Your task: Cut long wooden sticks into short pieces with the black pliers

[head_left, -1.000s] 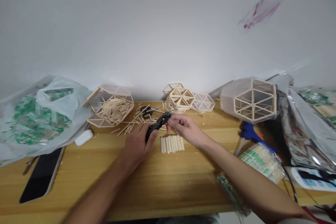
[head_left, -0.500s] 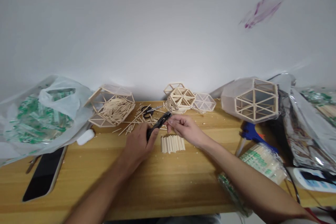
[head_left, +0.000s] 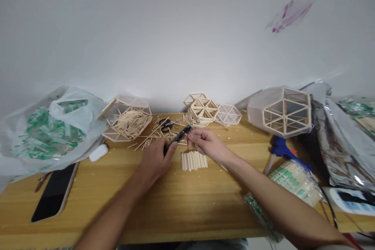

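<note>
My left hand [head_left: 156, 158] is wrapped around the handles of black pliers [head_left: 177, 139], whose jaws point up and right. Close to the jaw tips, the thumb and fingers of my right hand [head_left: 205, 142] are pinched together on a thin wooden stick [head_left: 224, 167]. One end of it shows below my right wrist; my fingers hide most of the rest. Just below the hands, a row of short cut sticks [head_left: 193, 160] lies side by side on the wooden table [head_left: 187, 203]. Behind the pliers are black-handled scissors [head_left: 166, 125] among loose sticks [head_left: 150, 136].
A hexagonal stick frame [head_left: 125, 119] full of sticks stands left, near a plastic bag [head_left: 58, 125], a white case [head_left: 99, 152] and a phone [head_left: 54, 193]. Smaller frames [head_left: 203, 110] sit at the wall. Rightward are a large frame [head_left: 279, 111], blue glue gun [head_left: 281, 148] and packed sticks [head_left: 295, 181].
The view has shifted slightly, so things appear a little further right. A stick end now shows below my right wrist. Both hands keep nearly the same pose at the pliers.
</note>
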`<state>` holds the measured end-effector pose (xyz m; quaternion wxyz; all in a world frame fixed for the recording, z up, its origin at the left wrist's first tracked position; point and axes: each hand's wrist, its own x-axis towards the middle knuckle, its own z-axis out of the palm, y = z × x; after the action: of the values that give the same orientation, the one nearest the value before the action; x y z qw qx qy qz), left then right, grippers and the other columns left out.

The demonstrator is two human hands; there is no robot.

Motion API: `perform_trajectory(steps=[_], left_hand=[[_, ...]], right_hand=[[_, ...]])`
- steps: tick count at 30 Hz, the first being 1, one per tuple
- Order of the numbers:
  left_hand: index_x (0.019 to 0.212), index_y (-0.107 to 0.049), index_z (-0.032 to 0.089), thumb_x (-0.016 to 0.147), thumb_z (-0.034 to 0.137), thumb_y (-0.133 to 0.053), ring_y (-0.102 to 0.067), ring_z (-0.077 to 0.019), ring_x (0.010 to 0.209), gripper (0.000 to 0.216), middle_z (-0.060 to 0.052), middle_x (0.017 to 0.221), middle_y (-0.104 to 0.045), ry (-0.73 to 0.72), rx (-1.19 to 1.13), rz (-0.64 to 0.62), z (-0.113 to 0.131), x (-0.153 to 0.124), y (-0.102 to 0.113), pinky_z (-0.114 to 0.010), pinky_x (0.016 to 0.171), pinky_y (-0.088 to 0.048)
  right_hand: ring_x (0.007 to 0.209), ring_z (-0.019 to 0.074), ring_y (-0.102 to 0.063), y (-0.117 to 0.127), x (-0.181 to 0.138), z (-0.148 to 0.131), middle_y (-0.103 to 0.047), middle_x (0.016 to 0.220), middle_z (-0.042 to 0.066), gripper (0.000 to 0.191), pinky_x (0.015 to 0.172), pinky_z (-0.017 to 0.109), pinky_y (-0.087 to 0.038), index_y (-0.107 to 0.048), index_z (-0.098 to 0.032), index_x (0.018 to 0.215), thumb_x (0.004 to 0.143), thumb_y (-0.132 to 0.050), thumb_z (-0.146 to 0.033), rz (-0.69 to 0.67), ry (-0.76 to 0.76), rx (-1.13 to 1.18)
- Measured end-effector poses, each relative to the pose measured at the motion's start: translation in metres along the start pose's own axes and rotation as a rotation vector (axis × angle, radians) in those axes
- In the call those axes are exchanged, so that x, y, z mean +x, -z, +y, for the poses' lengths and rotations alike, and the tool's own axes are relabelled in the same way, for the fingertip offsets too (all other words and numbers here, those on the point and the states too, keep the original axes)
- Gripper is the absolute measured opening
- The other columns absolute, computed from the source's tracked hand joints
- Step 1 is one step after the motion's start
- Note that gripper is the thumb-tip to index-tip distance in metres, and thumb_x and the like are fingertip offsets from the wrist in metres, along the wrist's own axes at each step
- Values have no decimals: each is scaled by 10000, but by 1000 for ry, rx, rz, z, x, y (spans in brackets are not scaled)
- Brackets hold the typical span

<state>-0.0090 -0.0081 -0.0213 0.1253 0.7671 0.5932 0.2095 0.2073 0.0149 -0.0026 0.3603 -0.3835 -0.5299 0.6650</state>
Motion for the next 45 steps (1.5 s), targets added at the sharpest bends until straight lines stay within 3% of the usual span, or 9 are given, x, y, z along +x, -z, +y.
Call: perform_trajectory(steps=[13,21,29,45], left_hand=[[738,-515,219,998,512,-367,-557,-186,614,418,-19,670,-616,58,-6,57,-10,6,5,-295,600,-342],[877,-561,215,991,525,-392,-630,-225,723,372,-48,791,-674,8,65,67,-5,2,6,-315,650,-410],[997,-560,206,986,526,-418,-660,-242,794,351,-71,902,-689,-40,89,96,0,-3,0,-329,679,-457],[1004,-554,197,996,533,-394,-651,-244,793,372,-81,912,-674,-48,107,109,-1,-4,-3,-326,673,-451]], right_hand=[[438,39,-367,2,1,0,-678,736,1,426,395,201,-244,-686,-126,979,901,-655,-544,-22,24,27],[477,56,-424,2,2,0,-682,725,4,330,425,204,-324,-670,-148,937,851,-741,-458,128,105,16],[457,54,-421,0,0,-3,-660,708,-1,335,414,208,-303,-628,-157,862,848,-725,-478,89,101,40],[458,60,-425,0,0,-5,-664,700,-6,307,437,212,-323,-634,-162,845,826,-742,-449,83,97,51]])
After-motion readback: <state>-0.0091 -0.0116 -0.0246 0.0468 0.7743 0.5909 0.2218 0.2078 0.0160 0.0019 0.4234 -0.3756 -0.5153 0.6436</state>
